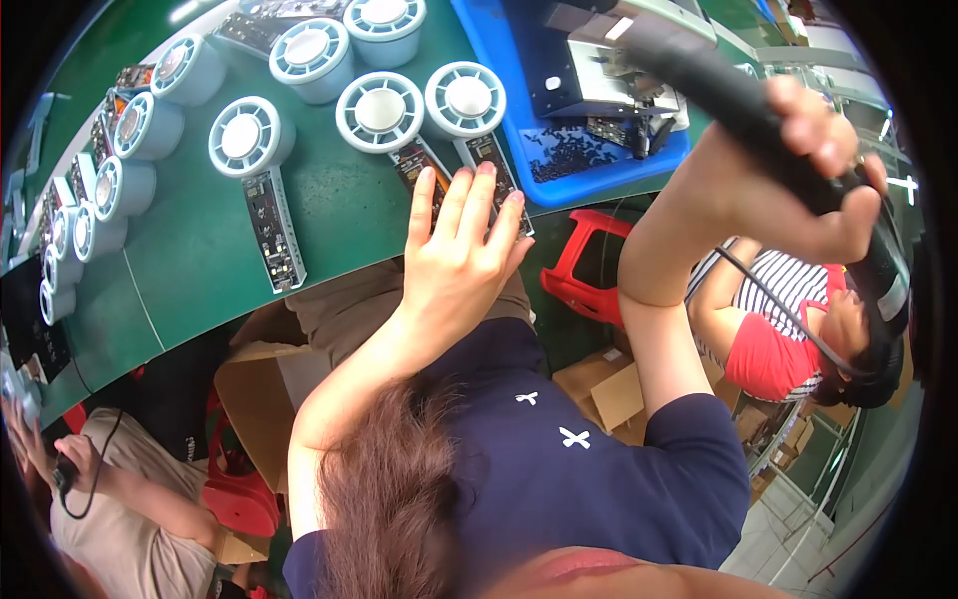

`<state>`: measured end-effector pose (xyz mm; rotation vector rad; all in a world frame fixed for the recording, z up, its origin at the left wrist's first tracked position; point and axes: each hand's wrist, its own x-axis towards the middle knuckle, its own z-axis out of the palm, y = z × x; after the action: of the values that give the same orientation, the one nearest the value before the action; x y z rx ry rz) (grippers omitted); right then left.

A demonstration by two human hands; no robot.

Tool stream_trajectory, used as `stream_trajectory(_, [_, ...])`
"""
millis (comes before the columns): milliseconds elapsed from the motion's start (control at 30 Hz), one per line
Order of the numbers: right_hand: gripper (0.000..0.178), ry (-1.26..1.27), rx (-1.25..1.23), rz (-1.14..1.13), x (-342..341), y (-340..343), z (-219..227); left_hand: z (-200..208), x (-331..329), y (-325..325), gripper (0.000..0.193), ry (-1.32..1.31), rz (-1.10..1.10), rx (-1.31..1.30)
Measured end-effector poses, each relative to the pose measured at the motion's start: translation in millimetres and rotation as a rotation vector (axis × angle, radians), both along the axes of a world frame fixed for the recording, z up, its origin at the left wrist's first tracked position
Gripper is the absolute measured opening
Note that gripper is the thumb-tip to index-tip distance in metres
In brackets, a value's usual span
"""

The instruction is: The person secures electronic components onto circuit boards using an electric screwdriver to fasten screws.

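My left hand (461,255) lies palm down with its fingers stretched out over two narrow circuit boards. One board (488,152) joins a light-blue round housing (467,98) with a slotted ring; the other board (411,165) joins a similar housing (380,112) to its left. In my right hand (793,195), raised at the right, is a black electric screwdriver (723,95), blurred by motion. Its front end reaches over a screw feeder (589,75), and the tip cannot be made out. A third housing (249,140) with its board (276,235) lies left of my left hand.
The feeder stands in a blue tray (654,160) scattered with small black screws (564,152). Several more housings (122,188) line the left of the green table (185,270). A red stool (579,265) and co-workers sit nearby; the screwdriver's cable (773,295) hangs at the right.
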<state>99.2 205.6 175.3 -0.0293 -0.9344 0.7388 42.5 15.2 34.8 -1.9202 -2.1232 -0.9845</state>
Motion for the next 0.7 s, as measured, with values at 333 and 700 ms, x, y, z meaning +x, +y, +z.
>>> stream_trajectory(333, [0.013,-0.224,-0.048,0.032,81.5,54.9,25.9,10.9,10.0,9.0,0.044,0.034,0.023,-0.082])
stream_trajectory(700, [0.023,-0.707,0.065,0.444,96.1,50.3,-8.4,9.9,23.2,19.9,0.045,0.032,0.034,-0.074])
